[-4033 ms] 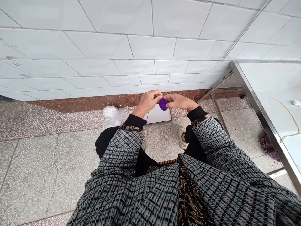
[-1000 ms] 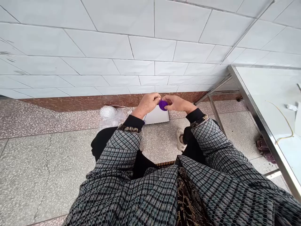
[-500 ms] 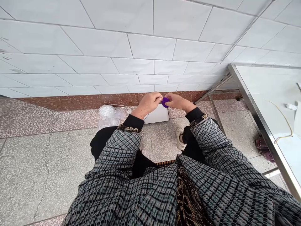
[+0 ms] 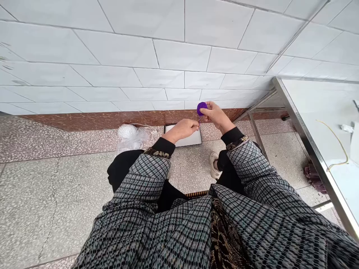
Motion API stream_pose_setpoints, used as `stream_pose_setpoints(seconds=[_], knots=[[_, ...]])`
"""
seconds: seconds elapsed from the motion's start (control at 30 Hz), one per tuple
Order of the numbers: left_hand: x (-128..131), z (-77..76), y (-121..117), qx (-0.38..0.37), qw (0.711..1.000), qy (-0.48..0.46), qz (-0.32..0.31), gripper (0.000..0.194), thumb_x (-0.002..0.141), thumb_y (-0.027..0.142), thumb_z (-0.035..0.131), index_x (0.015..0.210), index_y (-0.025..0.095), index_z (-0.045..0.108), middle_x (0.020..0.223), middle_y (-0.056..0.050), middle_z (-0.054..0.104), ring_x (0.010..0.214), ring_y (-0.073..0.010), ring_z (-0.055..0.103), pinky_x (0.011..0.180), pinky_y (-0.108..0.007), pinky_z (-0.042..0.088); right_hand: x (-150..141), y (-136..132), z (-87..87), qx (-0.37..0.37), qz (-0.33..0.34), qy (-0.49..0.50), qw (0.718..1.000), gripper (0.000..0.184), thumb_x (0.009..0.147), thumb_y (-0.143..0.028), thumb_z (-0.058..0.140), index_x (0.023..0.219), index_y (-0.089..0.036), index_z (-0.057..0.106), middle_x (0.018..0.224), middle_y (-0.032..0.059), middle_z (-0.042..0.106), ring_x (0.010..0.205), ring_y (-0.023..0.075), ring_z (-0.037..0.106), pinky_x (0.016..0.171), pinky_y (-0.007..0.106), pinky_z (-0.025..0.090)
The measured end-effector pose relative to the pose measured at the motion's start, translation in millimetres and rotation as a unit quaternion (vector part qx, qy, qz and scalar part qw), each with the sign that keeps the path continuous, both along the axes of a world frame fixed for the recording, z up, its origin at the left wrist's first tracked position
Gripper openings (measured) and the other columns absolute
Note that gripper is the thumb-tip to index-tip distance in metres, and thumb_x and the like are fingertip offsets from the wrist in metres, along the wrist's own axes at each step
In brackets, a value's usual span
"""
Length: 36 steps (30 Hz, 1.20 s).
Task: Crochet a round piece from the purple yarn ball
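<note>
Purple yarn ball sitting in the right hand, its strand running down to the left hand.
From my remote head view, I am seeing the ball just above and right of the frame's centre, where the right hand is clamping it between thumb and fingers. The left hand is lying lower and to the left, its fingertips closed together and seemingly pinching the strand. The ball, being round, is showing no clear long axis; the strand is standing nearly vertical in the frame, so the ball is lying up and slightly right of the left fingertips, apart from them, while touching the right hand, the nearer one. A white panel is lying on the floor below.
</note>
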<state>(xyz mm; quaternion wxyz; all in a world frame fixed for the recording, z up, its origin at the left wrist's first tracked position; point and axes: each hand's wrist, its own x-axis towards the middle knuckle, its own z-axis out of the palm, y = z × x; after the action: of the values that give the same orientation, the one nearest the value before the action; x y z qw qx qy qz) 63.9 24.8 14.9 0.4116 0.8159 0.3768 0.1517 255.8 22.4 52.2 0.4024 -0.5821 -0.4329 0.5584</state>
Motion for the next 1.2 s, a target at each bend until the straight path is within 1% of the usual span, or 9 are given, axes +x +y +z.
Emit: stream_pose_setpoints(seconds=[0.1,0.27,0.47,0.67,0.83,0.93,1.0,1.1,1.2], knots=[[-3.5,3.0,-0.5,-0.001,1.0,0.008,-0.014,0.02,0.092,0.03,0.06,0.076,0.023,0.072,0.07,-0.003,0.066,0.068,-0.0202,0.057,0.075,-0.035,0.042,1.7,0.4,-4.1,0.004,0.042,-0.075,0.996,0.03,0.091,-0.004,0.077,0.104,-0.023,0.057,0.075,-0.0065,0.065,0.055,0.0088,0.049,0.047,0.02,0.041],[-16.0,10.5,8.6,0.032,0.995,0.0,0.097,0.021,0.094,0.028,0.059,0.083,0.022,0.075,0.087,-0.008,0.079,0.082,-0.0231,0.067,0.08,-0.036,0.046,3.4,-2.3,-3.2,-0.037,0.145,-0.153,0.977,0.029,0.085,0.0,0.078,0.101,-0.02,0.065,0.076,-0.0036,0.065,0.06,0.0111,0.054,0.047,0.021,0.044],[-19.9,8.2,14.3,0.058,0.991,-0.029,0.119,0.02,0.094,0.027,0.057,0.081,0.022,0.072,0.085,-0.007,0.078,0.081,-0.0223,0.065,0.079,-0.035,0.048,2.8,-7.9,5.6,-0.068,0.252,-0.111,0.959,0.032,0.079,0.003,0.075,0.101,-0.02,0.071,0.077,-0.0023,0.069,0.06,0.0119,0.054,0.049,0.022,0.044],[-12.7,-0.5,17.0,0.041,0.987,-0.015,0.157,0.021,0.095,0.031,0.06,0.084,0.022,0.075,0.083,-0.006,0.079,0.08,-0.024,0.065,0.077,-0.034,0.048,6.0,-8.9,9.7,-0.062,0.215,0.044,0.974,0.031,0.08,-0.005,0.072,0.106,-0.02,0.067,0.078,-0.003,0.068,0.06,0.0103,0.053,0.053,0.02,0.044],[-1.2,-5.2,5.8,0.032,0.997,0.003,0.066,0.023,0.096,0.029,0.059,0.086,0.022,0.078,0.086,-0.007,0.08,0.081,-0.0235,0.067,0.078,-0.033,0.047,8.0,-3.3,7.8,-0.028,0.135,0.098,0.986,0.032,0.083,-0.013,0.079,0.107,-0.022,0.06,0.081,-0.0047,0.066,0.065,0.0099,0.055,0.06,0.022,0.048],[0.4,-5.3,0.3,0.034,0.999,0.013,-0.013,0.022,0.095,0.026,0.059,0.079,0.023,0.074,0.079,-0.004,0.076,0.074,-0.0209,0.064,0.076,-0.033,0.044,7.7,1.0,1.1,0.002,0.068,0.037,0.997,0.035,0.086,-0.016,0.08,0.11,-0.024,0.056,0.084,-0.0056,0.065,0.063,0.009,0.051,0.06,0.022,0.046],[-2.5,-2.2,0.0,0.029,0.999,0.018,-0.028,0.021,0.095,0.025,0.06,0.079,0.024,0.074,0.078,-0.004,0.075,0.073,-0.0209,0.064,0.076,-0.033,0.045,7.6,2.8,-3.6,0.013,0.048,-0.047,0.998,0.033,0.087,-0.013,0.078,0.108,-0.024,0.055,0.082,-0.0055,0.064,0.062,0.0101,0.05,0.058,0.023,0.043],[-11.3,6.6,3.7,0.044,0.998,-0.001,0.035,0.021,0.097,0.023,0.059,0.085,0.023,0.076,0.089,-0.007,0.08,0.083,-0.0233,0.068,0.083,-0.036,0.049,7.4,1.8,-5.8,0.006,0.092,-0.177,0.98,0.031,0.083,-0.005,0.075,0.103,-0.022,0.059,0.078,-0.0043,0.063,0.066,0.013,0.053,0.059,0.025,0.042],[-19.5,16.6,8.0,0.082,0.99,-0.031,0.115,0.021,0.1,0.023,0.057,0.088,0.021,0.073,0.1,-0.01,0.082,0.094,-0.0255,0.071,0.09,-0.037,0.052,6.7,-3.2,-1.1,-0.033,0.201,-0.202,0.958,0.032,0.079,0.0,0.074,0.102,-0.021,0.068,0.082,-0.0014,0.07,0.069,0.015,0.058,0.059,0.026,0.045]])
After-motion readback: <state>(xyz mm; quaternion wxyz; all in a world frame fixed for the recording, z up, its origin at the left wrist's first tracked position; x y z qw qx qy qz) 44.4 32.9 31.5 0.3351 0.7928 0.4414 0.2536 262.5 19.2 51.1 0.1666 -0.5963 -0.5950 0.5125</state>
